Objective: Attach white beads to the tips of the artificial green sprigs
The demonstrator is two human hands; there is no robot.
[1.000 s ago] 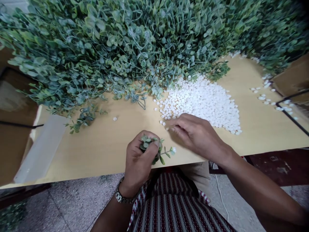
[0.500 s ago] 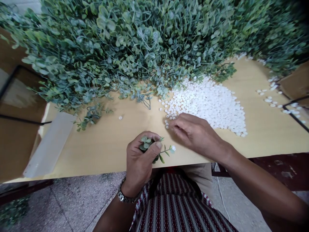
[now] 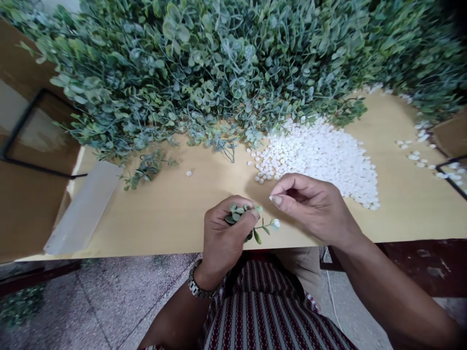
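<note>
My left hand (image 3: 226,233) is closed around a green leafy sprig (image 3: 239,214), near the table's front edge. One stem of the sprig sticks out to the right and bears a white bead-like piece (image 3: 277,223) at its tip. To the right, my right hand (image 3: 310,206) pinches a small white piece (image 3: 271,198) between thumb and forefinger. Behind that hand spreads a heap of small white pieces (image 3: 321,155) on the table.
A mass of green artificial foliage (image 3: 219,63) covers the table's back. A loose sprig (image 3: 146,167) and a single white piece (image 3: 188,173) lie left. A translucent strip (image 3: 85,209) lies beside a cardboard box (image 3: 32,204). More white pieces are scattered far right.
My right hand has lifted back from the edge of the heap and now shows a white piece at its fingertips. The whole view has shifted slightly; my left hand still holds the sprig.
</note>
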